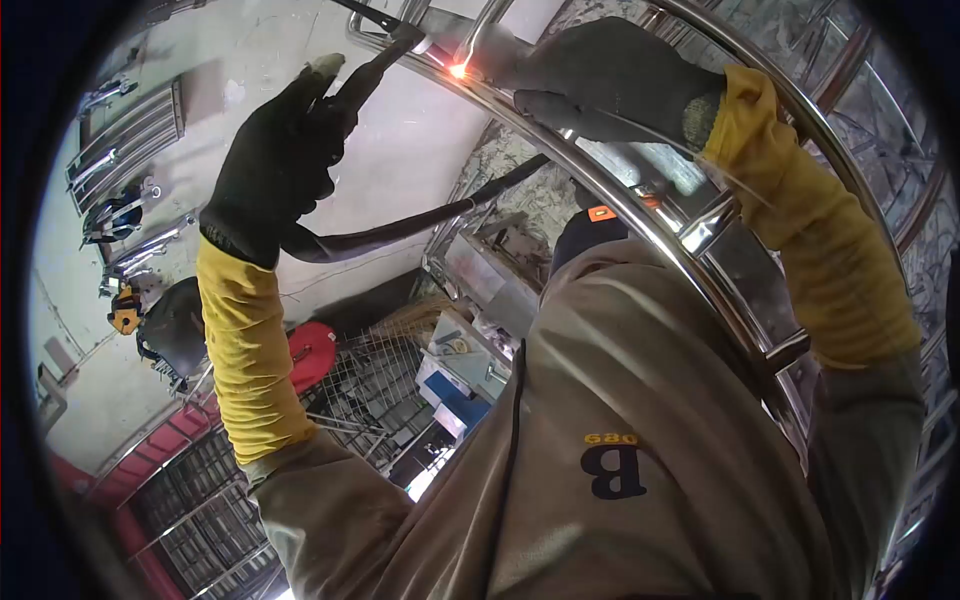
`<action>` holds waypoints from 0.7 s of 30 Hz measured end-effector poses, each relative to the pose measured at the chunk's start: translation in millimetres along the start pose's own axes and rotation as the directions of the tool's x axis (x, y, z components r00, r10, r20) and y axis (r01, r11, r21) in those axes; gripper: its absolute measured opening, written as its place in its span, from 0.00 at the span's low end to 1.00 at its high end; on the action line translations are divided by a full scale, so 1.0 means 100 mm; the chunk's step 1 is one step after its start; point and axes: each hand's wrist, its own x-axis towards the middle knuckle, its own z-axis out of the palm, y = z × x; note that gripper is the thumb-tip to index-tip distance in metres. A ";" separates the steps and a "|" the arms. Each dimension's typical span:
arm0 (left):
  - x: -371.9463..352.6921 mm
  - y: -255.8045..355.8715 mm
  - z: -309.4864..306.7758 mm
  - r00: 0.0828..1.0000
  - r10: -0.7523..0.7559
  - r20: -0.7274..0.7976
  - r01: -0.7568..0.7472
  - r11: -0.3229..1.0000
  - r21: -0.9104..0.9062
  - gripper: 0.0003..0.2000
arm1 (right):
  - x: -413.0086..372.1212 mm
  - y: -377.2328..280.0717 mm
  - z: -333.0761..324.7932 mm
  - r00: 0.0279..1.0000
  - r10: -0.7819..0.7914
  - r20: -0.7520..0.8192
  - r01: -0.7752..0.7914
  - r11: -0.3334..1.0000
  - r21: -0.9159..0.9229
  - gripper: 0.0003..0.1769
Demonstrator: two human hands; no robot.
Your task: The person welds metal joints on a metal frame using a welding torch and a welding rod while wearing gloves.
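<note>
My left hand [285, 160], in a black glove, is closed round the handle of a TIG welding torch [378, 66]. The torch's dark hose [420, 215] sags away below the hand. A bright orange glow [458, 71] sits on a polished metal tube [575, 155] at the torch's head. Close to the glow, my right hand [625, 80], also black-gloved, is closed over the tubing. A thin filler rod [665, 140] runs out behind that hand along the yellow cuff. Its fingertips are partly hidden by haze and glare.
Curved shiny railings [840, 140] surround the right arm. Tools and clamps [120, 215] hang on the pale wall at left. A red disc [312, 350], a wire rack [385, 365] and a cluttered bench [465, 350] stand lower down.
</note>
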 end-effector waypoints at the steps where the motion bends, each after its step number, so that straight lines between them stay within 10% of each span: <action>1: -0.02 0.01 0.00 0.999 -0.033 -0.008 0.033 0.999 -0.005 0.27 | 0.02 -0.01 -0.03 0.998 0.036 0.043 -0.036 0.999 -0.004 0.20; 4: -0.06 0.06 0.04 0.996 -0.076 -0.039 0.076 0.997 0.005 0.27 | 0.01 0.13 0.15 0.988 -0.069 -0.136 0.079 0.994 0.070 0.19; 21: -0.17 0.09 0.19 0.992 -0.029 -0.124 0.043 0.993 0.112 0.28 | -0.01 0.11 0.11 0.998 -0.042 -0.043 0.042 0.999 0.007 0.18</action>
